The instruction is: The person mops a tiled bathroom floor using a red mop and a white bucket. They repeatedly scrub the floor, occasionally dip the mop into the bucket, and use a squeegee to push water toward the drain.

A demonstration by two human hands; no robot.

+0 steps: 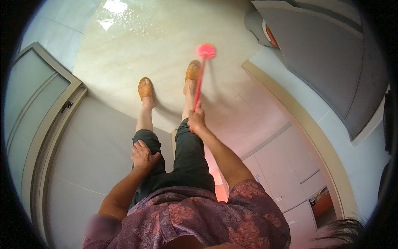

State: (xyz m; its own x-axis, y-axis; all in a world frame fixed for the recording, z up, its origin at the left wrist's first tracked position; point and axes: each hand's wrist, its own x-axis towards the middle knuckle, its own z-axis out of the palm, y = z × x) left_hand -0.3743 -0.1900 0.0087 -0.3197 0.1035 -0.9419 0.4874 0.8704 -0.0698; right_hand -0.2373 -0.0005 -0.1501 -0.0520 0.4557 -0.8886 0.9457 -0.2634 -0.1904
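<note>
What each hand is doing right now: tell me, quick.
Left hand: open, resting on the dark trouser leg near the knee.
Right hand: closed, holding the red stick with the round pink head.

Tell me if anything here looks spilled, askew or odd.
The pale floor looks wet ahead and to the left, beyond the sandals: bead-like droplets lie around bright, shiny patches. Whether that's a spill, I can't tell. Nothing else stands out, though the red long-handled tool is blurred at its round end.

The glossy, cream-coloured, faintly streaked floor (170, 29) bears scattered wet-looking spots (132, 25) and two amber, open-toed slippers (145, 89), worn and apart.
</note>
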